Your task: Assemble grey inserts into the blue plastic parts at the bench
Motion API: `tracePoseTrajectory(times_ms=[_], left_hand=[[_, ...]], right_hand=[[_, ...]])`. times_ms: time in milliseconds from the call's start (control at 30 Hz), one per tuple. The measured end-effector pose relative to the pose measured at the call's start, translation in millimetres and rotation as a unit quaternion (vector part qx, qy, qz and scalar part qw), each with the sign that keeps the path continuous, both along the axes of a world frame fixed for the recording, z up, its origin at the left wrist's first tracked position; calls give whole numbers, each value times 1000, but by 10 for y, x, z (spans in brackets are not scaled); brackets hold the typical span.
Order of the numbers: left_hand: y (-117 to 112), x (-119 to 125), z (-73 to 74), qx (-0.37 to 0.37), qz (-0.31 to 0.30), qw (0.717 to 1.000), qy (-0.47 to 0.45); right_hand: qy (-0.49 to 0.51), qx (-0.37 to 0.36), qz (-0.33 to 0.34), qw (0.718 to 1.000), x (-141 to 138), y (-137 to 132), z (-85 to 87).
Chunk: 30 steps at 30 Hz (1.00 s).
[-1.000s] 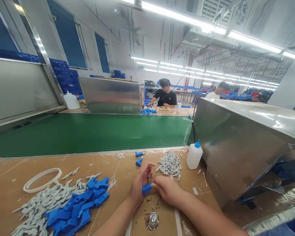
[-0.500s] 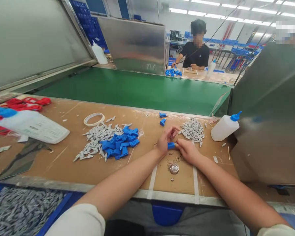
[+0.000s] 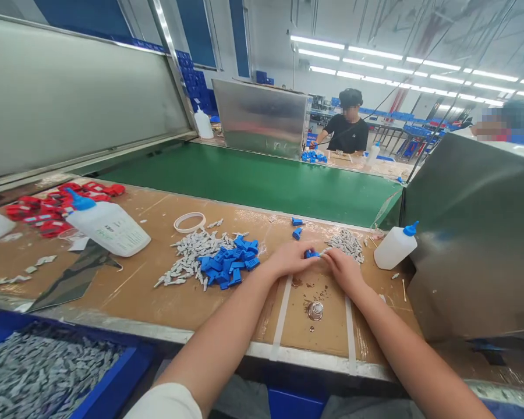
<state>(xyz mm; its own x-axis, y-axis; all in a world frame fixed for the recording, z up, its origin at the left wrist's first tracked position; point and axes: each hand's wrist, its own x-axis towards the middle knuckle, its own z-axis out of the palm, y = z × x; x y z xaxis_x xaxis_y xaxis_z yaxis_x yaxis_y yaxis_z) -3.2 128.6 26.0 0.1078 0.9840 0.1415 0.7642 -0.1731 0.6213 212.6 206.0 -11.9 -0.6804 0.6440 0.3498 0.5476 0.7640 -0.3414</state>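
Note:
My left hand is closed around a small blue plastic part, which its fingers partly cover. Just to the right, the fingers of my right hand pinch what looks like a small grey plastic piece against the end of the blue part; most of that piece is hidden. Below the hands sits a small round metal dish on the brown work surface. Beyond my right hand lies a pile of grey pieces. Two loose blue parts rest near the belt edge.
Left of my arms lie heaped blue parts, more grey pieces and a tape roll. Squeeze bottles stand right and lean left. A green belt runs behind; a co-worker sits beyond it.
The camera view has tilted up, so the scene sits lower. My left hand has turned over the blue part, its back now upward, and the two hands have stayed close together.

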Motion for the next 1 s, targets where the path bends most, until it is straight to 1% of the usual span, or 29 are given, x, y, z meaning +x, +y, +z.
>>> tracePoseTrajectory(times_ms=[33,100,167,200,300,367,400,467,533,600,700,767,833,900,1000], left_hand=[[-4,-46,0,-13,21,998,58],[14,-93,-13,-21,94,987,132],[42,-99,-16,-19,167,973,161],[46,-98,-2,-14,191,968,163],[-29,-137,127,30,243,957,156],[-168,-215,266,59,283,943,166],[-259,-267,334,58,299,935,183],[-466,-379,439,15,298,922,246],[-676,-481,472,-47,254,910,323],[-858,-555,438,-82,210,898,379],[-1014,-601,339,-79,190,892,402],[-995,-580,287,-58,197,898,390],[-853,-507,247,-31,205,911,356],[-607,-389,199,-12,211,931,299],[-185,-204,83,-18,203,955,216]], right_hand=[[-15,20,-9,1000,0,62,38],[-64,70,-13,995,-9,174,108],[-121,115,-5,986,-30,248,147],[-143,131,-1,981,-43,268,151],[-163,171,-13,972,-71,271,119],[-163,193,-18,967,-71,247,84],[-162,198,-15,966,-67,235,69],[-155,195,-3,968,-56,221,43],[-127,180,15,975,-47,224,29],[-72,154,36,985,-38,239,26],[32,92,67,993,-13,260,35],[99,49,80,991,9,258,40],[156,12,81,984,22,243,35],[195,-9,77,978,22,221,20],[218,-16,79,973,2,194,-12]])
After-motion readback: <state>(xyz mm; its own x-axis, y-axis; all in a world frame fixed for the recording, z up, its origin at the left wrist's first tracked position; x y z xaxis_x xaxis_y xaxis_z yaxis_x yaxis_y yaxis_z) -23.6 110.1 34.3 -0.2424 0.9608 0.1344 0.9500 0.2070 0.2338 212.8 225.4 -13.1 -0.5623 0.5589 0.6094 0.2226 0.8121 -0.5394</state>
